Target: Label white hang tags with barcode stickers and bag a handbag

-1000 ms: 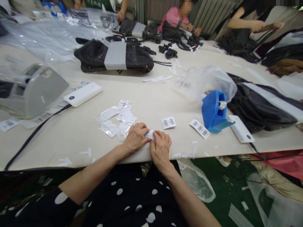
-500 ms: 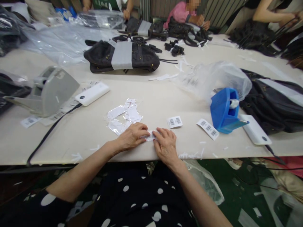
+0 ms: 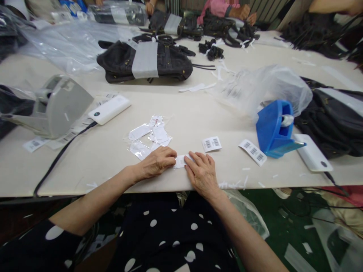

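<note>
A small white tag (image 3: 179, 162) lies flat near the table's front edge, between my two hands. My left hand (image 3: 157, 162) pinches its left end between thumb and fingers. Stretched out over its right end, my right hand (image 3: 202, 173) presses down with the fingertips. Faint grey marking shows on the tag, too small to read. Just beyond my left hand lies a loose pile of white tags in clear sleeves (image 3: 160, 134). A piece of barcode stickers (image 3: 211, 144) rests beyond my right hand, and a longer barcode strip (image 3: 252, 152) sits further right.
A blue tape dispenser (image 3: 269, 130) and a white device (image 3: 312, 153) stand right; a grey dispenser (image 3: 64, 107) and another white device (image 3: 110, 109) stand left. A black bag with a pale wrap (image 3: 172, 62) lies ahead. Clear plastic (image 3: 255, 88) lies right. Co-workers' hands (image 3: 239, 11) show at the back.
My left fingers have drawn together at the tag's left end, and more of its white face shows. My right hand stays on it. The camera view has tilted slightly downward.
</note>
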The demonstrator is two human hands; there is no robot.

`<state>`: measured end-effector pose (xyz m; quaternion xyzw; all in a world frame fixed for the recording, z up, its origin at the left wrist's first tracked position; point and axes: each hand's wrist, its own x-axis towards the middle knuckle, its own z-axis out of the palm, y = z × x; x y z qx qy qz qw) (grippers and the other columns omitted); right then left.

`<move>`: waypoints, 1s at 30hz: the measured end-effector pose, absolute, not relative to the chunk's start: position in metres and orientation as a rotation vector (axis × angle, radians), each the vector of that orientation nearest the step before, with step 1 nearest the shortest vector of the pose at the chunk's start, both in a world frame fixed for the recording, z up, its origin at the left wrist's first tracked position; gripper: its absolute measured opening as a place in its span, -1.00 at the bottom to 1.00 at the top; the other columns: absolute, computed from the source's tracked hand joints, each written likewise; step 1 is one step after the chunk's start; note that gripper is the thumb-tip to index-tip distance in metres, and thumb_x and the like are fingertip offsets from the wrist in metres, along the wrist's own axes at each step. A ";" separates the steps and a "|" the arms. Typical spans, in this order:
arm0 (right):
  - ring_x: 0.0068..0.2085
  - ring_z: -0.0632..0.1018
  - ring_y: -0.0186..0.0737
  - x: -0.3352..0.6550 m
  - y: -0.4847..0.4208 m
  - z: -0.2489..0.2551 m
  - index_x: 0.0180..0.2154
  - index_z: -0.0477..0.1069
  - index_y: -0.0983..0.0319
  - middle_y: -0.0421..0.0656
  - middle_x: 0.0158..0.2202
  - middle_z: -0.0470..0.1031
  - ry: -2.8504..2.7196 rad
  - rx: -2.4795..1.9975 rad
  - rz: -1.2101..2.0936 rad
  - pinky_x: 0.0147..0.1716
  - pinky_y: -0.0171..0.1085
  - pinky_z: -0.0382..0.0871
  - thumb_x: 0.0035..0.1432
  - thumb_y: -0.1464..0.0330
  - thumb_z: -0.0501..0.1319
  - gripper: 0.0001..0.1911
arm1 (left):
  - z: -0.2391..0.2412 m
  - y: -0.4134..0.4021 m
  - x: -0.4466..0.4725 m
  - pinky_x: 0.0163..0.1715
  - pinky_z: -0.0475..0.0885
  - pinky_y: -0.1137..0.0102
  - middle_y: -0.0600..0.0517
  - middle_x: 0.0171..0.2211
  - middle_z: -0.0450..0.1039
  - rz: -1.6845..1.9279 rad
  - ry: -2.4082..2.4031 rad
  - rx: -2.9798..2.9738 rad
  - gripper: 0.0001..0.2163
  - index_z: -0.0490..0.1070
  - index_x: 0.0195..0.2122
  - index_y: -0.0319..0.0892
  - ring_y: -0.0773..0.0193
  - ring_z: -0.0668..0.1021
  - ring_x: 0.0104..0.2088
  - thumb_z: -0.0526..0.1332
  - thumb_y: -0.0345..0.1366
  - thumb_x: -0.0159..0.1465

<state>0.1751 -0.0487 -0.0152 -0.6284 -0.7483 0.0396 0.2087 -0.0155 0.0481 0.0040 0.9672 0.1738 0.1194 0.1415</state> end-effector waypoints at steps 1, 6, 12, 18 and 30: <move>0.05 0.29 -0.11 0.174 -0.048 -0.015 -0.02 0.35 0.11 -0.15 0.05 0.35 -2.065 -1.753 0.120 0.09 -0.01 -0.05 0.22 0.31 0.04 -0.70 | 0.004 0.048 -0.016 -0.18 0.31 0.33 -0.07 -0.23 0.40 0.333 0.505 2.787 -0.79 0.40 -0.41 -0.21 0.25 0.41 -0.20 -0.01 -0.45 0.25; 0.02 0.29 -0.09 0.159 -0.044 -0.013 -0.19 0.43 0.15 -0.12 -0.03 0.41 -1.891 -1.829 0.146 0.07 0.00 -0.02 0.17 0.27 0.11 -0.80 | 0.001 0.047 -0.017 -0.18 0.30 0.31 -0.07 -0.20 0.39 0.301 0.533 2.776 -0.78 0.41 -0.37 -0.18 0.24 0.41 -0.18 -0.02 -0.41 0.27; 0.02 0.28 -0.02 0.150 -0.041 -0.013 -0.24 0.43 0.19 -0.07 -0.04 0.39 -1.828 -1.899 0.161 0.07 0.04 -0.03 0.07 0.21 0.20 -0.77 | -0.003 0.046 -0.018 -0.17 0.28 0.31 -0.07 -0.18 0.39 0.378 0.538 2.771 -0.78 0.42 -0.33 -0.16 0.23 0.40 -0.17 -0.02 -0.38 0.28; 0.08 0.29 -0.16 0.174 -0.053 -0.020 0.08 0.20 0.25 -0.09 0.05 0.34 -1.925 -1.728 0.240 0.13 -0.08 -0.01 0.18 0.37 0.07 -0.58 | 0.002 0.039 -0.018 -0.11 0.28 0.25 -0.12 -0.14 0.38 0.400 0.628 2.673 -0.82 0.36 -0.16 -0.23 0.16 0.40 -0.11 0.07 -0.32 0.25; 0.11 0.27 -0.12 0.151 -0.065 -0.024 0.07 0.22 0.27 -0.06 0.03 0.37 -1.835 -1.762 0.144 0.13 0.00 -0.03 0.19 0.46 -0.02 -0.60 | -0.007 0.021 -0.006 -0.09 0.32 0.19 -0.13 -0.18 0.39 0.552 0.881 2.489 -0.66 0.28 -0.05 -0.25 0.10 0.39 -0.13 0.19 -0.26 0.16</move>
